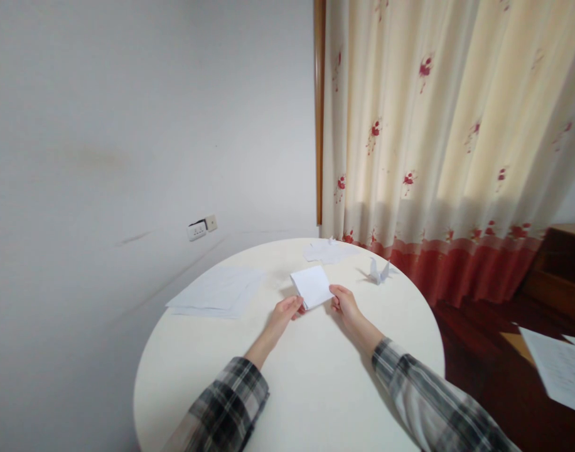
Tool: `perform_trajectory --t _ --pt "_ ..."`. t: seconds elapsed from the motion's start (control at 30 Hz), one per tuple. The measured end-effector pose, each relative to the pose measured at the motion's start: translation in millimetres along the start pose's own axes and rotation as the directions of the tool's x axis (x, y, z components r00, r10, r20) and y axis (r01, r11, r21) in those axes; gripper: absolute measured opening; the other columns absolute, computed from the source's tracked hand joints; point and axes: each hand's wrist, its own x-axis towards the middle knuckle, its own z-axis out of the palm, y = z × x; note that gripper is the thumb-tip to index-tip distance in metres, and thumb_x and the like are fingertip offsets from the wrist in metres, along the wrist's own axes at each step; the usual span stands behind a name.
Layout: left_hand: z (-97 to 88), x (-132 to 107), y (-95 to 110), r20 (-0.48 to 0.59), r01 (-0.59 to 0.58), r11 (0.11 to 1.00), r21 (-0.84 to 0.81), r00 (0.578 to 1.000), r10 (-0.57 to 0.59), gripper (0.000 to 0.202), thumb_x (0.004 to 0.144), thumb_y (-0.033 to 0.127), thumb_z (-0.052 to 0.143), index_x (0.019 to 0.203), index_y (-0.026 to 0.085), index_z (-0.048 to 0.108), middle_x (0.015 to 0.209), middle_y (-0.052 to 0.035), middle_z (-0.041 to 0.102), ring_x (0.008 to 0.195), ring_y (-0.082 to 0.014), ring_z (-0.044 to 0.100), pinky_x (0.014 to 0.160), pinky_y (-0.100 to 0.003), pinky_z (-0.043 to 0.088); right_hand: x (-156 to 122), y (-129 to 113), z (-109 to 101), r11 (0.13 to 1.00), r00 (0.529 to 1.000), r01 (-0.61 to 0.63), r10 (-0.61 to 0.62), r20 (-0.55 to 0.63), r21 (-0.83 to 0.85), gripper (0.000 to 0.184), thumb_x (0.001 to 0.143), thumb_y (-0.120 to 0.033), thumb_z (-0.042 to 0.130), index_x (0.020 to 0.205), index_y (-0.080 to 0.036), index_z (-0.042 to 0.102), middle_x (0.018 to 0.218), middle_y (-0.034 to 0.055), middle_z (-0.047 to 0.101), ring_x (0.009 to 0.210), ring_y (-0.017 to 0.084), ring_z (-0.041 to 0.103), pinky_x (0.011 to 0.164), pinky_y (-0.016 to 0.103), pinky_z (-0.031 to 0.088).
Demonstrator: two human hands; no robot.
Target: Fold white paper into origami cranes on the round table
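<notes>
At the left of the frame a pale wall [127, 94] fills the space from top to bottom, with a socket [196, 231] set low on it, left of centre. Below and to the right of the socket, large white sheets [216, 289] lie overlapping on the left part of the round white table [306, 376], their edges slanting up to the right. A plaid sleeve [233, 389] enters at the bottom, left of centre, and leads up to the left hand [287, 309], nearly closed in a pinch on the lower left corner of the folded paper [311, 287], thumb on top. That paper sits just right of the frame's centre, below mid-height, its layers parted a little along the left edge. It is close to square, so no long axis stands out; its far edge rises slightly to the right, its sides run from upper left to lower right, and its nearest corner points toward the bottom of the frame. Beyond it, near the table's far rim, lie flat white scraps [327, 252]. The right hand [345, 302], fingers curled, pinches the paper's lower right corner. Further right a paper crane [379, 272] stands near the rim. A flowered curtain [410, 125] hangs at upper right, and written pages [558, 370] show at lower right.
</notes>
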Motion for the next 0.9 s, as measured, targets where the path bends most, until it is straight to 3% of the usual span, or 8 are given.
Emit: perform_trajectory --t 0.23,0.67,0.77,0.9 --pt "2.9 0 3 0.022 0.089 0.995 -0.04 0.996 -0.088 0.047 0.054 0.055 0.065 0.075 0.013 0.059 0.067 -0.003 0.063 0.061 -0.0121 0.054 0.055 -0.021 0.036 -1 -1 0 0.999 1.0 0.005 -0.005 -0.011 0.043 0.019 0.058 -0.03 0.062 0.062 -0.016 0.051 0.032 -0.0116 0.03 0.031 0.003 0.024 0.033 0.016 0.022" --pt "2.4 1 -3 0.005 0.078 0.996 -0.04 0.997 -0.078 0.048 0.055 0.054 0.066 0.077 0.012 0.061 0.068 -0.0037 0.064 0.059 -0.0124 0.055 0.056 -0.022 0.038 3 1 -3 0.993 1.0 -0.001 0.001 0.001 0.117 0.016 0.059 -0.026 0.06 0.061 -0.016 0.049 0.032 -0.0116 0.031 0.031 0.002 0.023 0.033 0.016 0.022" --pt "0.7 4 -8 0.009 0.059 0.997 -0.055 0.998 -0.058 0.047 0.059 0.05 0.064 0.086 0.012 0.06 0.071 -0.0039 0.064 0.06 -0.0119 0.055 0.055 -0.021 0.038 3 2 -3 0.995 1.0 0.002 -0.002 0.0 0.098 0.016 0.06 -0.027 0.06 0.062 -0.016 0.049 0.032 -0.0116 0.03 0.031 0.002 0.023 0.033 0.016 0.021" --pt "-0.4 8 -14 -0.083 0.021 0.991 -0.129 0.996 -0.032 0.055 0.059 0.041 0.066 0.104 0.014 0.051 0.08 -0.0043 0.063 0.063 -0.0124 0.057 0.05 -0.019 0.037 3 2 -2 0.999 1.0 0.004 -0.004 0.0 0.034 0.017 0.06 -0.029 0.06 0.064 -0.016 0.051 0.032 -0.0117 0.03 0.031 0.002 0.023 0.034 0.016 0.021"
